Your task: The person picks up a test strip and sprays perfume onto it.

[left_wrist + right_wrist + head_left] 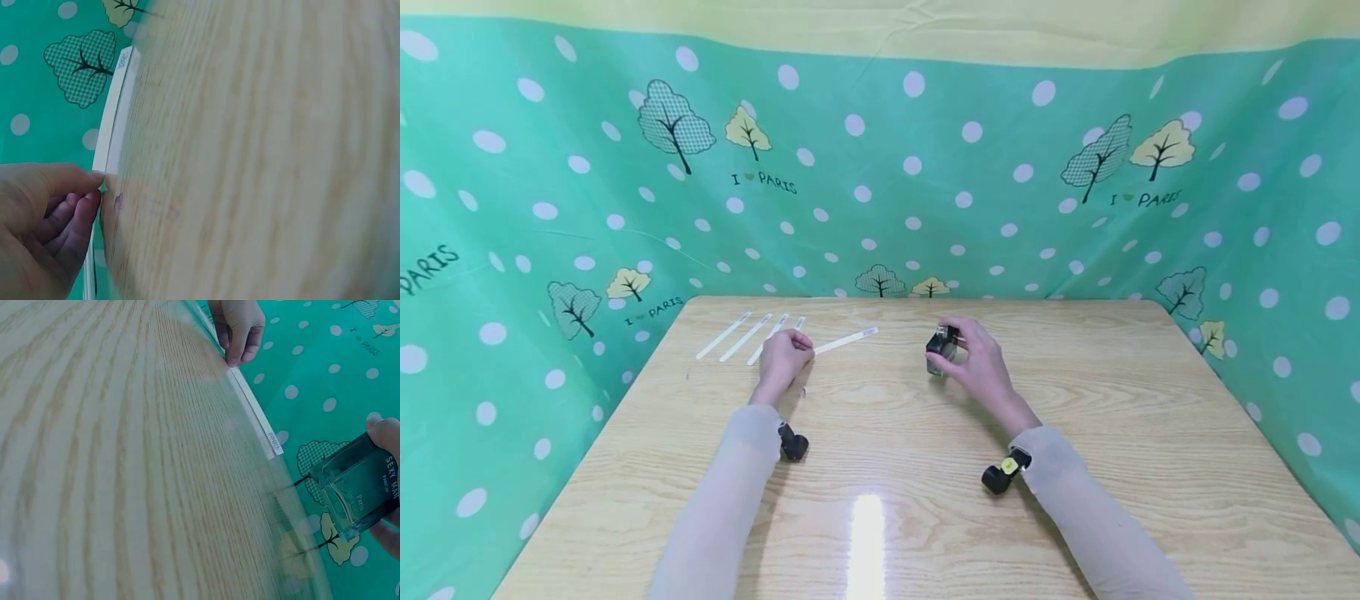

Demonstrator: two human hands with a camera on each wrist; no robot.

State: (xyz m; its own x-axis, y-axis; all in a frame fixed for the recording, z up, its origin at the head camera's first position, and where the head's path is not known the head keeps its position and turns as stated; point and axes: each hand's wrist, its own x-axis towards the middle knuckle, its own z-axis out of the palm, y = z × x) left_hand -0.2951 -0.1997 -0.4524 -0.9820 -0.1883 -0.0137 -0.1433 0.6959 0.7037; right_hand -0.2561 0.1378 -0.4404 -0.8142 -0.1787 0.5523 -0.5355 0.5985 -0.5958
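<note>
My left hand point(784, 358) pinches the near end of a white paper test strip point(848, 340) between thumb and fingertip. Its labelled end points right and away, and in the left wrist view the strip point(115, 112) runs close along the wooden surface. My right hand point(981, 367) grips a small dark glass perfume bottle point(937, 354), thumb on one side and fingers on the other. Lettering reading "SEXY MAN" shows on the bottle point(359, 487) in the right wrist view. Whether its base touches the table cannot be told.
Several more white strips point(724, 335) lie slanted side by side at the back left of the wooden table point(1075, 400), one partly behind my left hand. A green dotted cloth point(880, 167) hangs behind the table and along both sides.
</note>
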